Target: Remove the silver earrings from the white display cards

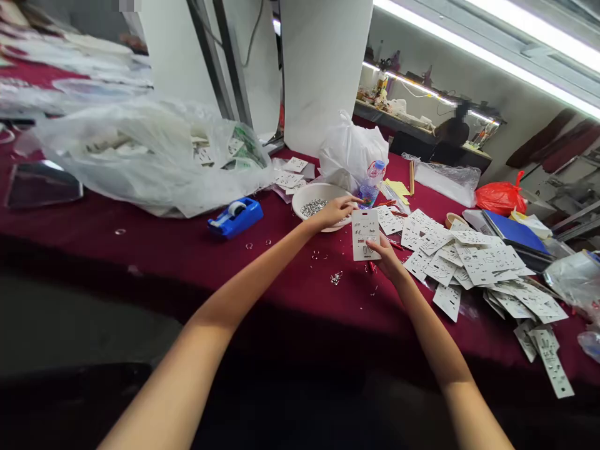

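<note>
My right hand grips a white earring card by its lower right side, thumb across the front. Small metal earrings show on the card, which stands nearly upright toward me. My left hand is over the right side of a white bowl, fingers stretched toward the card's top edge. I see nothing held in it. Small silvery pieces lie in the bowl's left part. Nearer to me, a small heap of metal earrings rests on the dark red tablecloth.
Many earring cards are piled on the right, some over the front edge. A blue tape dispenser and a large clear plastic bag stand left. Behind the bowl are a white bag and a plastic bottle.
</note>
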Available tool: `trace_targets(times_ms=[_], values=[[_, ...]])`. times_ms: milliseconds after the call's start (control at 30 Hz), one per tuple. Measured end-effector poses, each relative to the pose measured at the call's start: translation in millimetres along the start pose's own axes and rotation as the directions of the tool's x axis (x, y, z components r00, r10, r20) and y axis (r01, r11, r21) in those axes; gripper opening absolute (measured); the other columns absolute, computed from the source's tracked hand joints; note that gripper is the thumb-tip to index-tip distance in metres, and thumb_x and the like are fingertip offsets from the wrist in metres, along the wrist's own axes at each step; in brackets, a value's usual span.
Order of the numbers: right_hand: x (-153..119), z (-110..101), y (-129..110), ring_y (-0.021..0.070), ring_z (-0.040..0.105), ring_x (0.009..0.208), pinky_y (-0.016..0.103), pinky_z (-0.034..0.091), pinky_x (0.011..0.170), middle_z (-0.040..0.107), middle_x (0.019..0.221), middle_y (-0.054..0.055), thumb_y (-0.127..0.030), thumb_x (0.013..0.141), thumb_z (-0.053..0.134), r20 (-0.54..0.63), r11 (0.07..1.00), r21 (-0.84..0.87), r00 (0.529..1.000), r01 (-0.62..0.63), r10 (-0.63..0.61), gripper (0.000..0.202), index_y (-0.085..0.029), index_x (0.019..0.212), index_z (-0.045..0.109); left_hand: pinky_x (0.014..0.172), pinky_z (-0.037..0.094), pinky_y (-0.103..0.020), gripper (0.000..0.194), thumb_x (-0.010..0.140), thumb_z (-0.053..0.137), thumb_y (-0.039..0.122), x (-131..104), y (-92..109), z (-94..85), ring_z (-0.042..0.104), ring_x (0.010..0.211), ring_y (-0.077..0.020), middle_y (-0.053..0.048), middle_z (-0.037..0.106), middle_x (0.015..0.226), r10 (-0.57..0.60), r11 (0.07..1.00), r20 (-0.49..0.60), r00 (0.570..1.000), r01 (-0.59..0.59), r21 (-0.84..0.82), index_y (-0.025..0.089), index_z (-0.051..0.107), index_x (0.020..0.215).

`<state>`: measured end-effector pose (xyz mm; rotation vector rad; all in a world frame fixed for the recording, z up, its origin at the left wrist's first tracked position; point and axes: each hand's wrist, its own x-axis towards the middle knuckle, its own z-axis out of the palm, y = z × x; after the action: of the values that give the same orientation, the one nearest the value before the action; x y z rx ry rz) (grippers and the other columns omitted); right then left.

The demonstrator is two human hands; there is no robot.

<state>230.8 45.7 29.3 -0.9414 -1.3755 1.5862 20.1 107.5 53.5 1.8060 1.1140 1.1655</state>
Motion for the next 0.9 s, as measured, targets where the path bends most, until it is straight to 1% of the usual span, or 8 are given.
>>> trace_targets(times_ms=[100, 233, 367, 433, 567, 667, 767, 900], values=[[4, -7, -2, 0.0192, 0.069, 0.093, 0.029, 0.061, 0.070, 0.069, 0.118, 0.006, -0.045, 0.069, 0.074, -0.062, 1.000, -0.026, 0.998, 0.014, -0.016, 0.055, -0.023, 0.116, 0.056, 0.083, 0.054, -0.034, 0.040, 0.090, 0.039, 0.015, 11, -18, -11.6, 0.070, 0.094, -0.0222, -0.016, 0.073, 0.107, -0.101, 0.987, -0.124, 0.987, 0.115, 0.113, 0.011, 0.065, 0.120], [9, -17, -1, 0.0204, 0.068, 0.102, 0.034, 0.063, 0.078, 0.066, 0.125, 0.007, -0.044, 0.074, 0.071, -0.131, 0.998, -0.062, 0.991, 0.009, -0.017, 0.053, -0.024, 0.120, 0.054, 0.096, 0.050, -0.039, 0.034, 0.082, 0.051, 0.013, 6, -38, -28.7, 0.066, 0.106, -0.0282, -0.016, 0.073, 0.111, -0.187, 0.919, -0.225, 0.956, 0.251, 0.304, 0.012, 0.070, 0.110], [12, -20, 2, 0.0204, 0.067, 0.108, 0.035, 0.062, 0.085, 0.066, 0.125, 0.005, -0.040, 0.073, 0.072, -0.169, 0.997, -0.080, 0.985, 0.016, -0.029, 0.054, -0.025, 0.122, 0.054, 0.100, 0.047, -0.037, 0.036, 0.065, 0.070, 0.015, -1, -43, -37.6, 0.062, 0.111, -0.0301, -0.011, 0.073, 0.111, -0.259, 0.833, -0.159, 0.953, 0.303, 0.462, 0.017, 0.075, 0.101], [13, -18, 3, 0.0202, 0.067, 0.108, 0.035, 0.062, 0.085, 0.066, 0.126, 0.005, -0.038, 0.073, 0.072, -0.182, 0.997, -0.082, 0.983, 0.010, -0.025, 0.053, -0.025, 0.121, 0.054, 0.099, 0.048, -0.038, 0.033, 0.060, 0.075, 0.017, 1, -42, -39.2, 0.064, 0.106, -0.0301, -0.010, 0.075, 0.105, -0.311, 0.800, -0.099, 0.945, 0.316, 0.510, 0.018, 0.077, 0.092], [13, -14, 4, 0.0196, 0.067, 0.109, 0.035, 0.062, 0.087, 0.066, 0.127, 0.006, -0.034, 0.072, 0.072, -0.190, 0.997, -0.077, 0.982, -0.008, -0.007, 0.050, -0.023, 0.119, 0.055, 0.098, 0.048, -0.044, 0.029, 0.056, 0.074, 0.013, 8, -40, -38.5, 0.066, 0.100, -0.0309, -0.012, 0.075, 0.102, -0.374, 0.756, -0.038, 0.927, 0.328, 0.567, 0.016, 0.078, 0.085], [13, -12, 4, 0.0204, 0.066, 0.113, 0.036, 0.062, 0.090, 0.066, 0.128, 0.006, -0.033, 0.073, 0.071, -0.191, 0.998, -0.069, 0.982, -0.005, -0.008, 0.049, -0.023, 0.119, 0.056, 0.096, 0.049, -0.043, 0.019, 0.054, 0.071, 0.007, 11, -41, -36.8, 0.067, 0.093, -0.0291, -0.010, 0.074, 0.086, -0.402, 0.738, -0.014, 0.915, 0.333, 0.587, 0.013, 0.076, 0.072], [13, -13, 4, 0.0210, 0.066, 0.115, 0.037, 0.062, 0.091, 0.066, 0.129, 0.005, -0.033, 0.073, 0.070, -0.184, 0.998, -0.068, 0.983, -0.004, -0.009, 0.049, -0.023, 0.118, 0.056, 0.096, 0.049, -0.040, 0.011, 0.055, 0.070, 0.007, 8, -43, -36.1, 0.066, 0.089, -0.0259, -0.005, 0.069, 0.070, -0.390, 0.740, -0.019, 0.921, 0.326, 0.588, 0.014, 0.073, 0.064], [13, -14, 3, 0.0216, 0.065, 0.117, 0.037, 0.063, 0.091, 0.066, 0.127, 0.006, -0.033, 0.074, 0.067, -0.178, 0.998, -0.063, 0.984, -0.010, -0.002, 0.046, -0.023, 0.116, 0.054, 0.096, 0.048, -0.038, 0.015, 0.068, 0.070, 0.013, 1, -44, -37.1, 0.065, 0.092, -0.0241, -0.005, 0.069, 0.077, -0.315, 0.767, -0.128, 0.940, 0.332, 0.549, 0.016, 0.076, 0.081]])
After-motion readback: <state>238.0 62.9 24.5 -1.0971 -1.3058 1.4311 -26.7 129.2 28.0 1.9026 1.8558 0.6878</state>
